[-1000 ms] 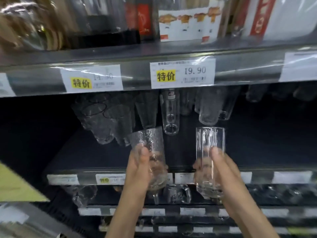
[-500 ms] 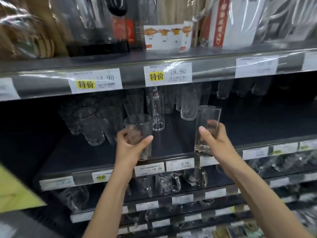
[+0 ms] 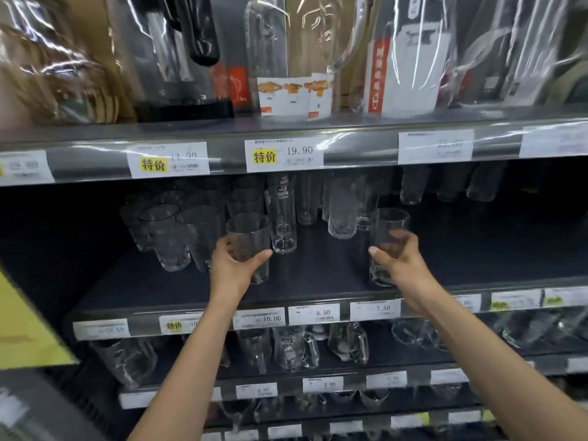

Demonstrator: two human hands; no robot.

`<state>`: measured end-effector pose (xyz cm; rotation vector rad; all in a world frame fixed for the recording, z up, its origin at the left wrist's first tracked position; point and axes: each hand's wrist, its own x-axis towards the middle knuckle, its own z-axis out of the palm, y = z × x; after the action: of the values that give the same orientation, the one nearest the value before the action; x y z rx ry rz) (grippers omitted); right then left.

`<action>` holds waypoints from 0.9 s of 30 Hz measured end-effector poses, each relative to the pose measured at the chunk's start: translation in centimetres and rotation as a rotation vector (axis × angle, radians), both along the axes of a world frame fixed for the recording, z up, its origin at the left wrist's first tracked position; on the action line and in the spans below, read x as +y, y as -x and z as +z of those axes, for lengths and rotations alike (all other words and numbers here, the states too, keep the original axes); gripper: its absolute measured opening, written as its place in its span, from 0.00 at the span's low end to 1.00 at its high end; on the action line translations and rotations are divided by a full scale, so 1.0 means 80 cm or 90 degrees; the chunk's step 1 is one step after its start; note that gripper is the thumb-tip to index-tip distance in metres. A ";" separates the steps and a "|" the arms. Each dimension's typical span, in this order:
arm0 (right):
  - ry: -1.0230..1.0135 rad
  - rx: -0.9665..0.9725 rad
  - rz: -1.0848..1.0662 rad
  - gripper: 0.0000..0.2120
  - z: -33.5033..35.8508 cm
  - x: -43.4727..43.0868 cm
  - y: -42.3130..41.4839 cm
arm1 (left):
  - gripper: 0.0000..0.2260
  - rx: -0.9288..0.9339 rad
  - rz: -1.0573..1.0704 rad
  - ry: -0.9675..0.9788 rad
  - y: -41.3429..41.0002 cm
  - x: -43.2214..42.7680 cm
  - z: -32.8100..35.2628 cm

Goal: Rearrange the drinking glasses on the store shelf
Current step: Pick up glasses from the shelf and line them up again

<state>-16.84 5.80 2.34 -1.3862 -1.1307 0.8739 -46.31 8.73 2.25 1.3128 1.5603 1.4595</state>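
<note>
My left hand point(image 3: 234, 265) grips a clear textured tumbler point(image 3: 249, 237), upright on or just above the dark shelf point(image 3: 311, 281), beside a tall narrow glass point(image 3: 283, 224). My right hand point(image 3: 401, 262) holds a straight clear glass point(image 3: 386, 230) upright, its base near the shelf surface to the right of centre. A group of several textured tumblers point(image 3: 168, 237) stands at the left. A textured mug point(image 3: 343, 211) and more tall glasses stand at the back.
Wrapped glass pitchers point(image 3: 286, 52) fill the upper shelf above the price-tag rail point(image 3: 283, 154). Glass mugs point(image 3: 296, 348) crowd the shelf below. Dark bare shelf surface lies in front of my hands and to the far right. A yellow sign point(image 3: 25, 326) sticks out at the left.
Both hands have carried their glasses up from the shelf's front edge and inward onto the middle shelf. The view has tilted up, showing more of the upper shelf.
</note>
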 end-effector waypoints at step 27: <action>0.105 -0.143 -0.084 0.36 -0.023 0.081 -0.048 | 0.27 0.149 0.197 -0.122 0.000 0.007 -0.025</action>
<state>-13.00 12.28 0.51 -1.7090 -1.1399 0.7424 -46.29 9.31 0.26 1.4411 1.8810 1.7296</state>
